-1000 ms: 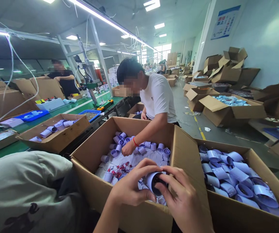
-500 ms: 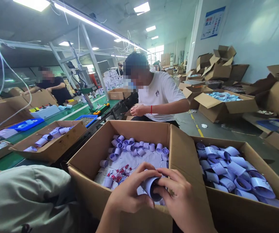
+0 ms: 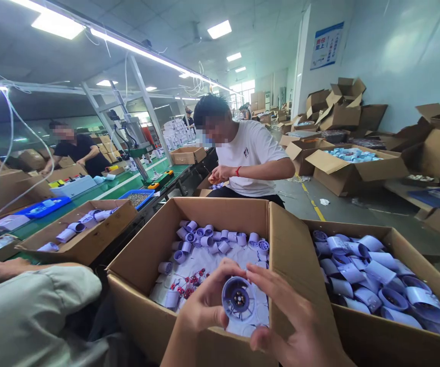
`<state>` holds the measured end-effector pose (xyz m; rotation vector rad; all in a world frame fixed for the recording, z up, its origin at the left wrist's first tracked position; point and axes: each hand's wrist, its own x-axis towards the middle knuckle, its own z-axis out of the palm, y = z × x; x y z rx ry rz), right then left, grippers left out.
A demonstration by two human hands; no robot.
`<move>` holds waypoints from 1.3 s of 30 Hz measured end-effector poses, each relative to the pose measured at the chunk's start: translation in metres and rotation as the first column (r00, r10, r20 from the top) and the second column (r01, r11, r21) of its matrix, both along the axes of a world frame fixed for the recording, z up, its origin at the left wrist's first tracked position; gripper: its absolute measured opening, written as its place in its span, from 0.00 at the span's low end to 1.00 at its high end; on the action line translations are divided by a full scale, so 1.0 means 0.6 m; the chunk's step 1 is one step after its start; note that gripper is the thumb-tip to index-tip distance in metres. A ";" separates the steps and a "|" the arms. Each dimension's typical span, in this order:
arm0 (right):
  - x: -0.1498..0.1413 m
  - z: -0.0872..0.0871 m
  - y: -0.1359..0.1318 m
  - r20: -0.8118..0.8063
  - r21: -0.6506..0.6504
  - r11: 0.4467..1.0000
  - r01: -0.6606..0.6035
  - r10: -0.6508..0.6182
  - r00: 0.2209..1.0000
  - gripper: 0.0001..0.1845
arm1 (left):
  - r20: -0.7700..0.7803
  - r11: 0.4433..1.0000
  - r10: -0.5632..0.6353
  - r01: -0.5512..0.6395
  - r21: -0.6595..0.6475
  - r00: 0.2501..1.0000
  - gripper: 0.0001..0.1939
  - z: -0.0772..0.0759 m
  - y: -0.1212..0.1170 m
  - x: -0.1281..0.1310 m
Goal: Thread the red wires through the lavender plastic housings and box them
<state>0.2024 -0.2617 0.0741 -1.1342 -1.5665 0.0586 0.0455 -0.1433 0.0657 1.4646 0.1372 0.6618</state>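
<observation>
My left hand (image 3: 203, 305) is closed around a pale purple plastic cylinder (image 3: 225, 299), its open end turned toward me. Inside it show ribs and a round centre with small shiny dots. Just right of the cylinder, my right hand (image 3: 292, 311) is open, thumb and fingers apart; whether a fingertip touches the rim, I cannot tell. Both hands are over the near edge of a cardboard box (image 3: 139, 295). In that box, small purple cylinders (image 3: 206, 240) lie along the far side, and red parts with thin wires (image 3: 191, 283) lie on white sheeting.
To the right, another carton (image 3: 361, 326) holds many larger purple cylinders (image 3: 380, 272). A person (image 3: 250, 158) sits beyond the box, hands together. At left are a low carton (image 3: 85, 242), a green conveyor (image 3: 114, 191) and another person's arm (image 3: 9, 267).
My right fingers have come out of the cylinder and spread apart beside it. The cylinder has turned so its open end faces me. The view has shifted slightly.
</observation>
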 end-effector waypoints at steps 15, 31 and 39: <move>-0.006 -0.030 0.032 0.115 0.256 0.922 0.291 -0.328 0.937 0.17 | -0.214 0.842 0.533 -0.539 0.037 0.818 0.25 0.025 -0.079 0.027; -0.006 -0.080 0.027 -0.131 0.099 0.963 0.251 -0.238 0.962 0.20 | -0.435 0.796 0.604 -0.487 0.359 0.668 0.09 0.093 -0.084 0.070; 0.013 -0.059 0.023 0.038 0.163 0.956 0.245 -0.255 0.966 0.25 | -0.448 0.815 0.571 -0.405 0.415 0.688 0.07 0.106 -0.082 0.069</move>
